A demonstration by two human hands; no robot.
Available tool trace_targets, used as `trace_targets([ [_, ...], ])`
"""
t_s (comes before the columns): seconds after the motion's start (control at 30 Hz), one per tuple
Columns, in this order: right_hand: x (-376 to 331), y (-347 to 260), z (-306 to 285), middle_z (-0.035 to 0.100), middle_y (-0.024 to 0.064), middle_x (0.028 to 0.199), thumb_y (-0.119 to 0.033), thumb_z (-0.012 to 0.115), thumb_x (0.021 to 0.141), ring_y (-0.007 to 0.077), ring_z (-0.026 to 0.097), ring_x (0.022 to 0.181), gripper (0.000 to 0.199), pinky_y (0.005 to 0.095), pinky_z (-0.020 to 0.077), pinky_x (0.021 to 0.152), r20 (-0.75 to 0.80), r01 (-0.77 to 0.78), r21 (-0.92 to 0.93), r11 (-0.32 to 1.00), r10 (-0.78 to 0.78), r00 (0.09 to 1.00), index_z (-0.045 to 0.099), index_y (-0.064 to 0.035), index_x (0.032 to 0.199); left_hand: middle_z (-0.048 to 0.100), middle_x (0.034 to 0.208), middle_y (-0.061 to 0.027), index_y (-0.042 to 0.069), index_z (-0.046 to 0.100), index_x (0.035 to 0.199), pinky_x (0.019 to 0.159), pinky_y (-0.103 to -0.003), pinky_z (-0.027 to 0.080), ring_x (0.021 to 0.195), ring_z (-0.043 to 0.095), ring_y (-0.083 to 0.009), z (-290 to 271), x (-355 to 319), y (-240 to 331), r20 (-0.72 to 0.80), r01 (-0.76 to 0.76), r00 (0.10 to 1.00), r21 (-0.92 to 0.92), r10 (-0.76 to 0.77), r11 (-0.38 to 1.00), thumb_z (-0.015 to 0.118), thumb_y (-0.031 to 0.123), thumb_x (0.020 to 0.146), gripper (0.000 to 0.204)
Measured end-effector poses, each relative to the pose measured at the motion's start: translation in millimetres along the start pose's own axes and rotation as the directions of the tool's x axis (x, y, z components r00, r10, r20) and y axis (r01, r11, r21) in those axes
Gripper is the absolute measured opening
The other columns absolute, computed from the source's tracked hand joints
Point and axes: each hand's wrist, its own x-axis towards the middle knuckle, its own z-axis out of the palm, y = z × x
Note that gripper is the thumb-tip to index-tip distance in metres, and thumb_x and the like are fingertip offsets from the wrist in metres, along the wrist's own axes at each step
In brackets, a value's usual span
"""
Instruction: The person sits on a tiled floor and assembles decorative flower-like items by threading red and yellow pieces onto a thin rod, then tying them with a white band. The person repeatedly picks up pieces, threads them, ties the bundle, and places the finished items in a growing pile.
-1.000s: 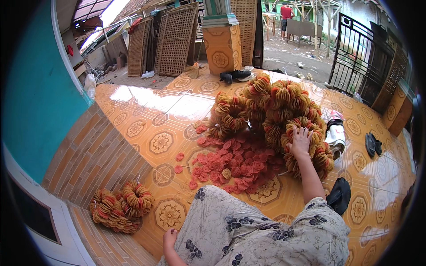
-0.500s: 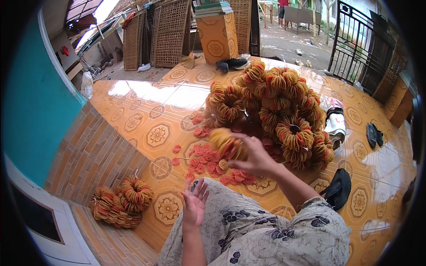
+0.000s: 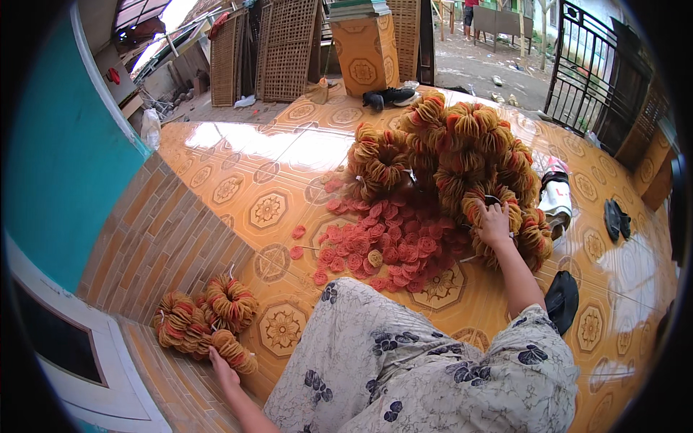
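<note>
the right hand is resting on a front ring of the big pile of rings, its fingers partly curling over and the tips pointing toward the hole; how firmly they are gripping is not showing. the hole is probably serving as a handle, sparing the thin, brittle-looking discs a hard squeeze. the left hand is lying along the lower side of a small bundle, fingers fairly straight; whether it is holding the bundle or only steadying it, i cannot tell. that bundle is leaning against the small pile, which is likely keeping it from rolling. white ties are showing on some rings, seemingly keeping the discs together. loose red discs are spreading at the near left of the big pile, within easy reach.

the small pile is sitting close to brick-patterned tiles, so this edge is limiting room on the left. patterned floor is showing between the small pile and the pale skirt, giving the left hand a narrow lane. the skirt is filling the near middle. a black sandal is lying just beside the right forearm, and a white bag-like thing is crowding the far right side of the big pile.
</note>
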Motion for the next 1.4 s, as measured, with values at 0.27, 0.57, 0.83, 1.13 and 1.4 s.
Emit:
trace_targets([
  [0.27,-29.3,-37.8,-108.0,0.065,0.0153,0.109,-0.019,0.081,0.074,0.0298,0.060,0.110,0.070,0.0490,0.0373,0.109,-0.335,0.060,0.644,0.763,0.210,0.918,0.049,-0.0123,0.136,0.029,0.156,-0.0191,0.010,0.022,0.153,0.114,-0.045,0.031,0.140,0.036,-0.0330,102.9,-74.0,-2.0,0.398,-0.448,0.859,0.277,0.323,0.850,0.051,0.042,0.101,0.067],
  [0.57,-113.5,-167.0,-155.4,0.065,0.0113,0.114,-0.030,0.078,0.082,0.0267,0.054,0.120,0.052,0.0446,0.0331,0.108,-0.442,0.620,0.744,0.248,-0.513,0.736,0.060,-0.0130,0.129,0.064,0.119,-0.0130,0.007,0.049,0.134,0.092,-0.044,0.054,0.107,0.063,-0.0267,270.0,-199.7,-22.4,0.728,0.404,0.684,-0.437,0.052,0.804,0.056,0.060,0.092,0.068],
  [0.83,19.6,1.2,0.4,0.058,0.0213,0.127,-0.051,0.082,0.069,0.0350,0.049,0.128,0.107,0.0569,0.0150,0.118,0.361,-0.114,0.072,0.991,0.080,0.929,0.027,-0.0122,0.152,0.047,0.142,-0.0159,0.008,0.033,0.148,0.096,-0.043,0.051,0.120,0.055,-0.0299,95.8,-115.7,44.6,0.126,-0.306,0.944,-0.014,0.305,0.952,0.062,0.042,0.095,0.069],
  [1.13,3.2,14.0,16.4,0.063,0.0181,0.111,-0.030,0.083,0.069,0.0348,0.058,0.107,0.078,0.0520,0.0263,0.113,-0.023,-0.155,0.433,0.888,0.183,0.983,0.049,-0.0107,0.136,0.023,0.157,-0.0240,0.015,0.013,0.157,0.112,-0.051,0.034,0.141,0.032,-0.0410,73.8,-88.0,16.2,-0.060,0.035,0.992,0.975,0.108,0.221,0.073,0.035,0.086,0.095],
  [1.4,-73.7,-93.7,-99.1,0.064,0.0107,0.115,-0.029,0.075,0.088,0.0213,0.062,0.109,0.053,0.0372,0.0474,0.096,-0.073,0.066,0.997,-0.032,-0.546,0.835,0.053,-0.0056,0.131,0.047,0.142,-0.0205,0.007,0.020,0.152,0.100,-0.047,0.047,0.120,0.055,-0.0349,302.3,-189.1,-70.3,0.908,0.575,0.413,-0.206,-0.063,0.792,0.048,0.068,0.090,0.091],
])
